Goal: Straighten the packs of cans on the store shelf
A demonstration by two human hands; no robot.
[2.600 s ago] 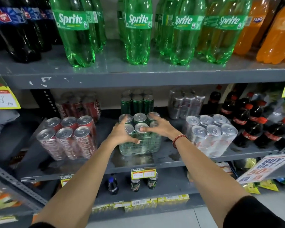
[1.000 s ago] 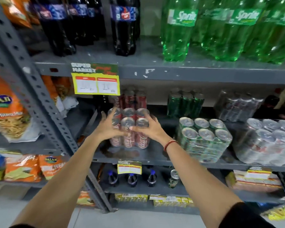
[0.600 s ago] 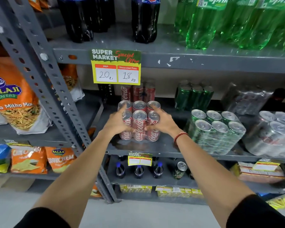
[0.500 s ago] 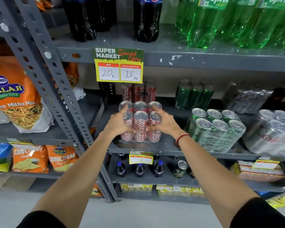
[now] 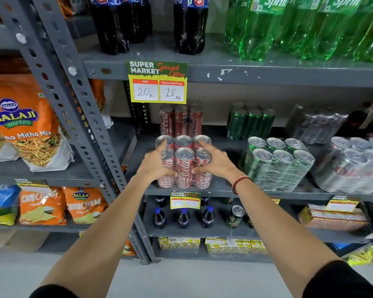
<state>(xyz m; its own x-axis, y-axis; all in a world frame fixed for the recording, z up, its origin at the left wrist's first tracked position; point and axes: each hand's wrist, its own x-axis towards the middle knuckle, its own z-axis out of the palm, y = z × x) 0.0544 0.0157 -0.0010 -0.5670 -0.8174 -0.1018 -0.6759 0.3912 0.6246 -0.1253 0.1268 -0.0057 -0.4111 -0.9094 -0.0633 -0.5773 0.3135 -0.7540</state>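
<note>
1. I saw the red can pack [image 5: 184, 166], six Coca-Cola cans in clear wrap, standing upright at the front edge of the middle shelf [image 5: 224, 187], near its left end beside the grey perforated upright [image 5: 78, 117].
2. My left hand [image 5: 154, 166] was grasping the pack's left side, thumb across the front cans and a fingertip on a rear can top.
3. My right hand [image 5: 216, 163] was grasping the pack's right side in the same way, a finger reaching the rear right can top; a red thread band [image 5: 240, 182] circled that wrist.
4. A second red pack [image 5: 180, 120] stood directly behind the held one, deeper on the same shelf.
5. The green can pack [image 5: 278, 164] sat just to the right, apart from my right hand, turned slightly askew to the shelf edge; another green pack [image 5: 250, 122] stood behind it.
6. A silver can pack [image 5: 353, 166] lay further right, tilted.
7. A yellow price tag [image 5: 157, 82] reading 20 and 18 hung from the upper shelf, above the red packs.
8. Dark cola bottles [image 5: 190, 24] and green Sprite bottles [image 5: 258, 29] stood on that upper shelf.
</note>
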